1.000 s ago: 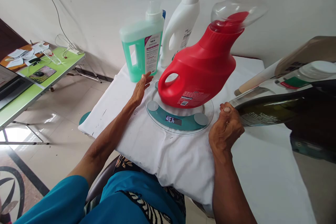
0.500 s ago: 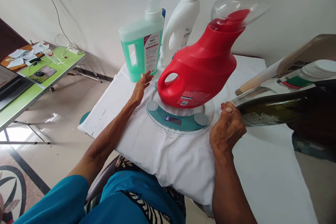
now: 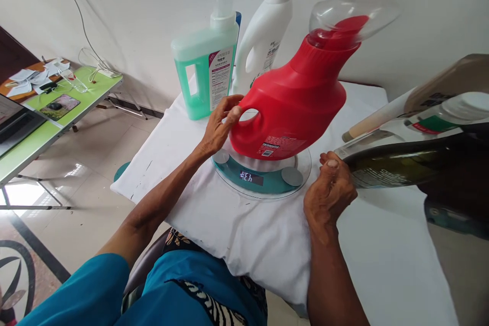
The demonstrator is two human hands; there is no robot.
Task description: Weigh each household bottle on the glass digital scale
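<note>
The near part of the white-clothed counter (image 3: 244,229), in front of the round scale (image 3: 263,175), lies bare between the two hands, giving open passage. The red jug (image 3: 294,107) stands on the scale and fills the middle. Just behind it the green bottle (image 3: 204,74) and the white bottle (image 3: 263,35) close off the back by the wall. On the right a dark glass bottle (image 3: 401,163) and a rolling pin (image 3: 376,119) crowd the edge.

scale display (image 3: 251,178): lit digits, unreadable | bottle labels: seemingly too small
</note>
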